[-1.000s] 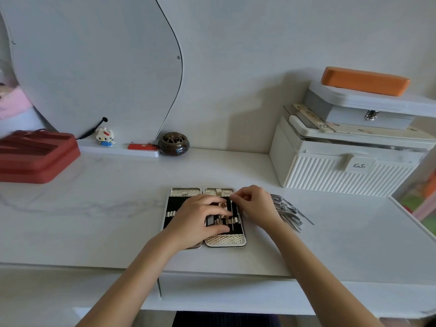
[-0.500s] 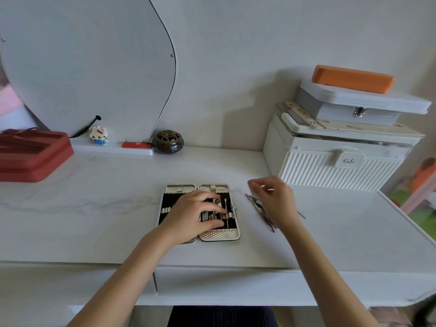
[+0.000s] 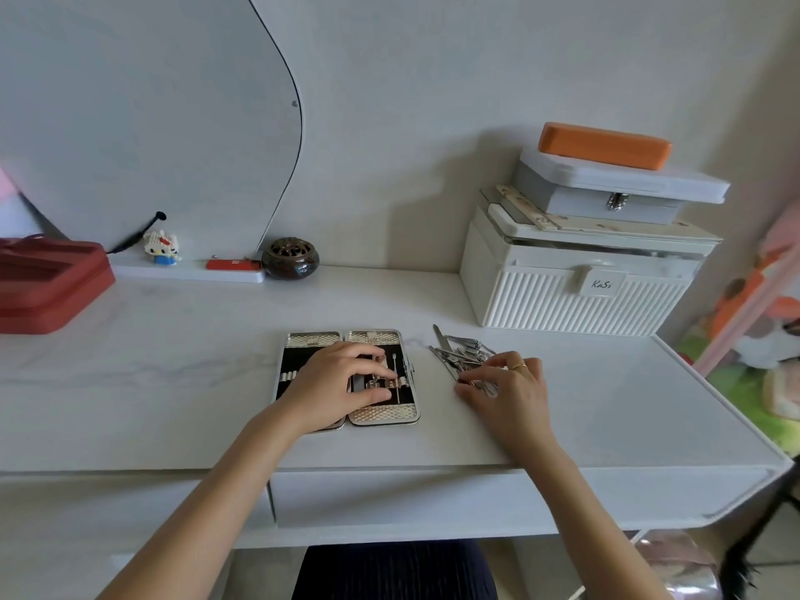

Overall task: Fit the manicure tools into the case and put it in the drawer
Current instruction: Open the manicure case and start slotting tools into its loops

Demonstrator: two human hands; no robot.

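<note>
White desk (image 3: 173, 383) w/ faint grey marble lines, set against a plain pale wall (image 3: 411, 101). Big curvy mirror (image 3: 130, 101) stands at the back left. A closed drawer front (image 3: 389, 500) sits under the desk edge. Soft daylight, w/ a shadow on the wall behind the white ribbed box (image 3: 575, 296) at the right. Grey box (image 3: 619, 192) stacked on it, orange case (image 3: 604, 145) on top. Red tray (image 3: 47, 283) at far left.

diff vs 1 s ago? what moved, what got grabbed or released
The right hand left the open case and went right to the pile of loose tools; its fingertips now touch the pile's near end, a firm grip not clear. A thin tool now sits in the case's right half. The left hand still rests on the case, unmoved.
</note>
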